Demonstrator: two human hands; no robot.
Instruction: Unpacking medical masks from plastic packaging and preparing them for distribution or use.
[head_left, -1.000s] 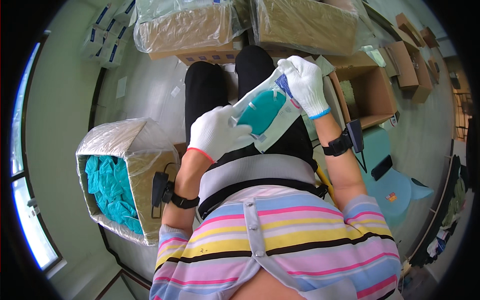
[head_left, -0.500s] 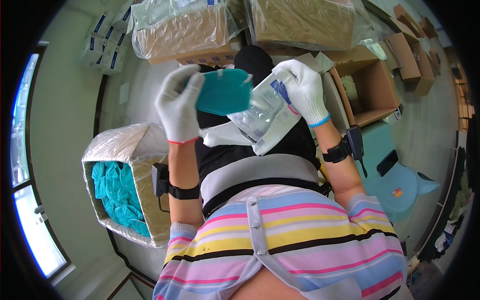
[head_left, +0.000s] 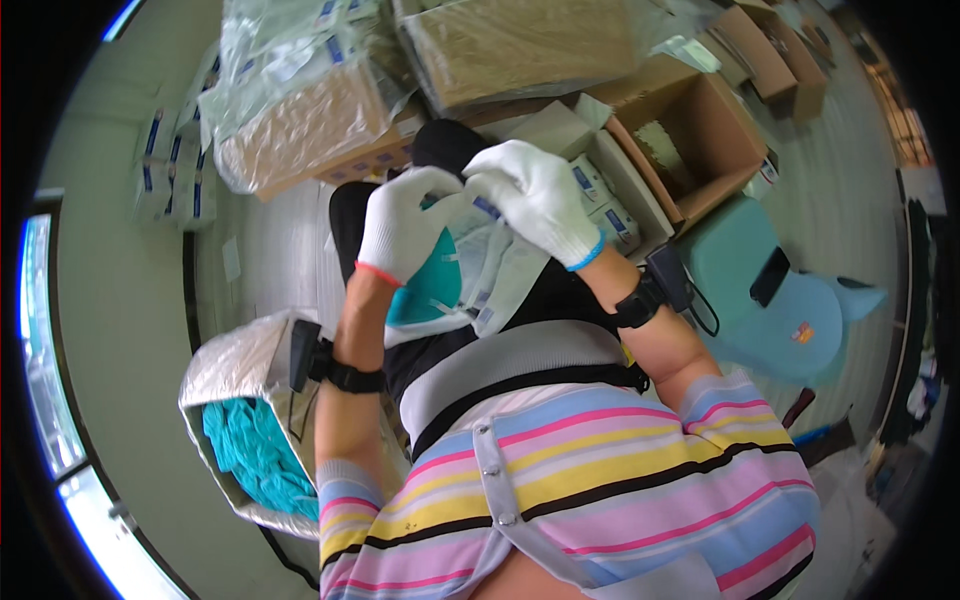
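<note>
My gloved left hand [head_left: 405,225] is closed, pinching near the top of a flat teal piece with small white tabs [head_left: 430,285]. Beside it my gloved right hand [head_left: 535,200] is closed on the upper edge of a clear and white printed plastic packet [head_left: 505,275]. The fingertips of both hands almost meet over my lap. The teal piece lies against the packet and partly behind my left hand. Whether it is inside the packet I cannot tell. White material shows beneath both, on my black trousers.
At my left stands a plastic-lined box [head_left: 300,375] of teal pieces [head_left: 255,450]. Ahead are plastic-covered cartons [head_left: 300,130]. Packed white packets [head_left: 605,205] fill a carton by my right hand, next to an open brown box [head_left: 690,135]. A phone [head_left: 769,277] rests on a light-blue stool [head_left: 730,300].
My hands have come together over my lap. The teal piece, held up apart at the left before, is now lower and against the packet. The view has turned and shifted slightly.
</note>
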